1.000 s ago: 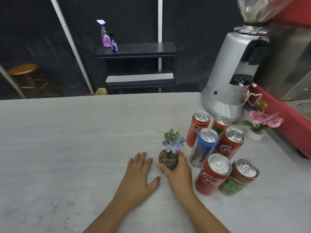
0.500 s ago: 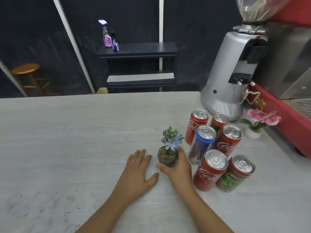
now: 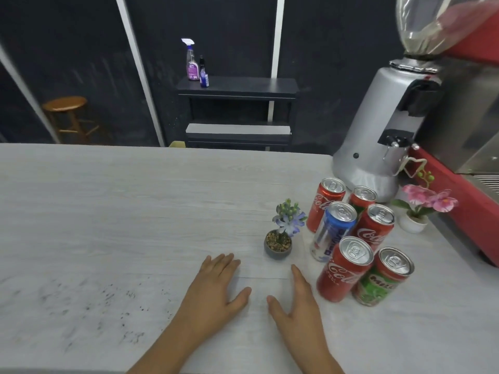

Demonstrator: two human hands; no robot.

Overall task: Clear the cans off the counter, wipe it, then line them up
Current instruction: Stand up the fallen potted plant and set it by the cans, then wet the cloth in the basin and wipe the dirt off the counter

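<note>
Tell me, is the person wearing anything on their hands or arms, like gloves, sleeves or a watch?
No. The left hand and right hand are bare, with no gloves, rings or watch visible. Both forearms are uncovered as far as the picture's bottom edge; no sleeve shows.

Six cans (image 3: 359,238) stand upright in a tight cluster on the pale counter (image 3: 121,211), just in front of the silver grinder (image 3: 378,130). Four are red, one blue and silver (image 3: 333,230), and one green (image 3: 383,279), nearest the viewer. Dark specks (image 3: 108,306) mark the counter well left of the grinder.
</note>
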